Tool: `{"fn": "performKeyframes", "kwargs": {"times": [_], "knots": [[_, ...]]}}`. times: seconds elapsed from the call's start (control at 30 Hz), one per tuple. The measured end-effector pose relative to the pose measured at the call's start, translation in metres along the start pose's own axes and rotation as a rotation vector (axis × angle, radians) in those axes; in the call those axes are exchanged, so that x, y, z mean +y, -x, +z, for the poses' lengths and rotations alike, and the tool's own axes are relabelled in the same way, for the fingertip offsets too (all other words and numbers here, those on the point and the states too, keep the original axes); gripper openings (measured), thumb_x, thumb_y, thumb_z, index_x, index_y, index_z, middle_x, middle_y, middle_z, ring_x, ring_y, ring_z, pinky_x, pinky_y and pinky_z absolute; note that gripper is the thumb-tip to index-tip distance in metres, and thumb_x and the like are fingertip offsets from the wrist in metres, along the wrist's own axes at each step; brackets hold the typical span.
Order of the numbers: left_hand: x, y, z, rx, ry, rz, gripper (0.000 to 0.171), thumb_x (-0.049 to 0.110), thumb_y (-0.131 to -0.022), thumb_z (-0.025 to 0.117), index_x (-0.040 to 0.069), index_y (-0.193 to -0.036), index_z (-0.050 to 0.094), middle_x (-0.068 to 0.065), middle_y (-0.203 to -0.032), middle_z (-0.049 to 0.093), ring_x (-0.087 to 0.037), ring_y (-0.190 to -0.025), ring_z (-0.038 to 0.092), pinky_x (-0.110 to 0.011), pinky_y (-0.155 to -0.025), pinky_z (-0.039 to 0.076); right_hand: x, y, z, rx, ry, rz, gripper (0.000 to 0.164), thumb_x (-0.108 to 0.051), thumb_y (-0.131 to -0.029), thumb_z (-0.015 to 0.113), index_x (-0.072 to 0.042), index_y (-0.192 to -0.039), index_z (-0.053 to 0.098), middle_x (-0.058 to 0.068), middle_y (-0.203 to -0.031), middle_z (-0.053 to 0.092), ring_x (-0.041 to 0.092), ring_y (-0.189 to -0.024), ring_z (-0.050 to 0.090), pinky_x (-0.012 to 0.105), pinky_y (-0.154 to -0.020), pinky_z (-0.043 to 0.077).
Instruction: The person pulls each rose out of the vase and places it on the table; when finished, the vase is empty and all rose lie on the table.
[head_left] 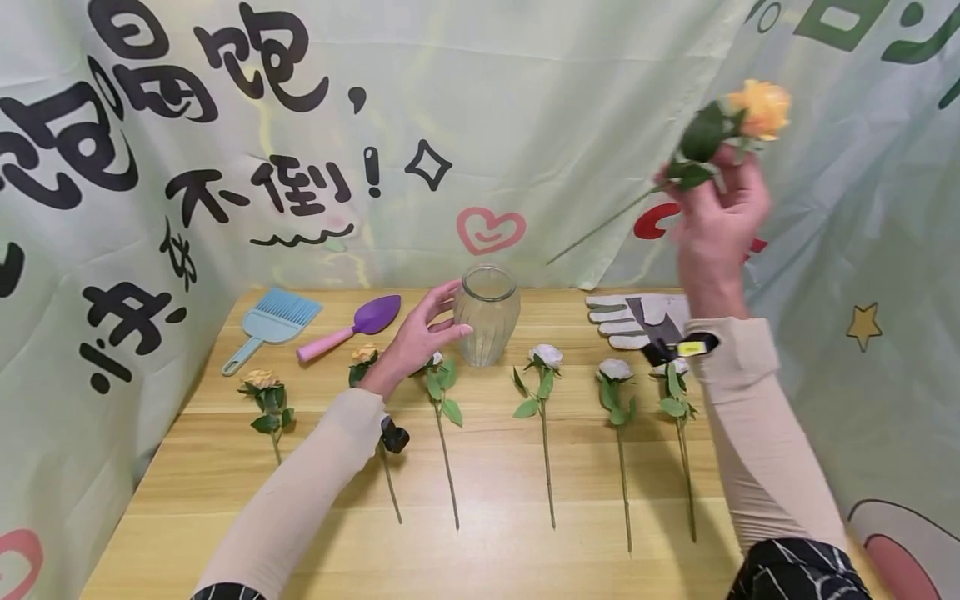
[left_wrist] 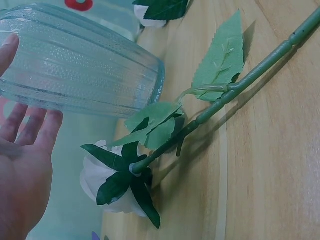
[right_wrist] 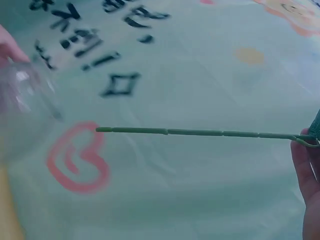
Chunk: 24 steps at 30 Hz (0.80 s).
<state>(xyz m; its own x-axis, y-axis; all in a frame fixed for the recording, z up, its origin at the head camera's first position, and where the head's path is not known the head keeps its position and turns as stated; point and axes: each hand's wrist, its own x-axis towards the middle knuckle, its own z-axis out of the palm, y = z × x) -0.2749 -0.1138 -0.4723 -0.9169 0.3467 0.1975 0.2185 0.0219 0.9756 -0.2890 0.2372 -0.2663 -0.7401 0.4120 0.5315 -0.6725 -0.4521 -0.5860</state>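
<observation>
My right hand [head_left: 723, 217] is raised at the right of the head view and grips a yellow rose [head_left: 761, 108] just below its bloom. The bare stem [right_wrist: 200, 132] slants down to the left, its end in the air. My left hand [head_left: 420, 337] is at the left side of a ribbed clear glass vase [head_left: 487, 325] that stands upright on the table. Its thumb overlaps the front of the glass, and the fairly straight fingers [left_wrist: 47, 130] are right at the vase's side. A white rose [left_wrist: 112, 182] lies below this hand.
Three more white roses, one of them here [head_left: 546, 357], lie right of the vase. Left are yellow roses, one at the far side [head_left: 262, 381], a blue dustpan [head_left: 273, 321] and a purple trowel [head_left: 375, 315]. Grey-white gloves [head_left: 630, 317] lie beneath the right arm. A printed cloth [head_left: 562, 150] hangs behind.
</observation>
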Motion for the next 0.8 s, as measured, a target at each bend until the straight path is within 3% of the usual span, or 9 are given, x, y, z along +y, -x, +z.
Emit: {"fn": "performKeyframes", "kwargs": {"times": [0.13, 0.37, 0.6, 0.7, 0.8], "knots": [[0.0, -0.001, 0.0, 0.0, 0.003, -0.001, 0.077, 0.017, -0.103, 0.079, 0.028, -0.169, 0.04, -0.005, -0.172, 0.041, -0.029, -0.16, 0.041, -0.052, -0.13, 0.043, -0.035, -0.011, -0.024, 0.056, -0.024, -0.046, 0.028, 0.021, -0.091, 0.073, 0.016, -0.118, 0.065, 0.027, -0.108, 0.068, 0.038, -0.076, 0.071, 0.041, -0.072, 0.069], [0.0, 0.0, 0.001, 0.001, 0.0, -0.012, 0.077, 0.019, -0.103, 0.079, 0.028, -0.169, 0.039, -0.003, -0.173, 0.04, -0.028, -0.16, 0.041, -0.051, -0.13, 0.043, -0.08, -0.018, -0.1, 0.047, 0.17, -0.089, 0.034, 0.014, -0.089, 0.081, 0.02, -0.118, 0.064, 0.031, -0.113, 0.071, 0.036, -0.079, 0.073, 0.037, -0.071, 0.07], [-0.002, 0.0, 0.0, 0.006, -0.004, -0.009, 0.077, 0.017, -0.103, 0.078, 0.028, -0.169, 0.039, -0.004, -0.173, 0.04, -0.029, -0.16, 0.04, -0.052, -0.13, 0.043, -0.107, -0.005, -0.174, 0.046, 0.523, 0.052, 0.02, 0.006, -0.094, 0.08, 0.01, -0.112, 0.072, 0.013, -0.108, 0.078, 0.018, -0.087, 0.075, 0.019, -0.071, 0.066], [-0.001, 0.0, 0.0, 0.001, -0.002, -0.001, 0.077, 0.017, -0.103, 0.078, 0.027, -0.169, 0.039, -0.004, -0.173, 0.039, -0.029, -0.161, 0.04, -0.052, -0.13, 0.043, -0.114, 0.005, -0.202, 0.04, 0.572, 0.149, 0.013, 0.009, -0.097, 0.075, 0.003, -0.109, 0.075, 0.005, -0.103, 0.079, 0.011, -0.084, 0.077, 0.015, -0.07, 0.065], [0.0, 0.0, 0.001, -0.004, 0.002, 0.006, 0.077, 0.017, -0.103, 0.078, 0.027, -0.169, 0.038, -0.005, -0.174, 0.039, -0.03, -0.16, 0.04, -0.053, -0.13, 0.043, -0.119, 0.017, -0.226, -0.037, 0.634, 0.248, 0.021, 0.012, -0.1, 0.067, -0.005, -0.108, 0.077, -0.005, -0.103, 0.079, 0.003, -0.083, 0.077, 0.01, -0.071, 0.062]]}}
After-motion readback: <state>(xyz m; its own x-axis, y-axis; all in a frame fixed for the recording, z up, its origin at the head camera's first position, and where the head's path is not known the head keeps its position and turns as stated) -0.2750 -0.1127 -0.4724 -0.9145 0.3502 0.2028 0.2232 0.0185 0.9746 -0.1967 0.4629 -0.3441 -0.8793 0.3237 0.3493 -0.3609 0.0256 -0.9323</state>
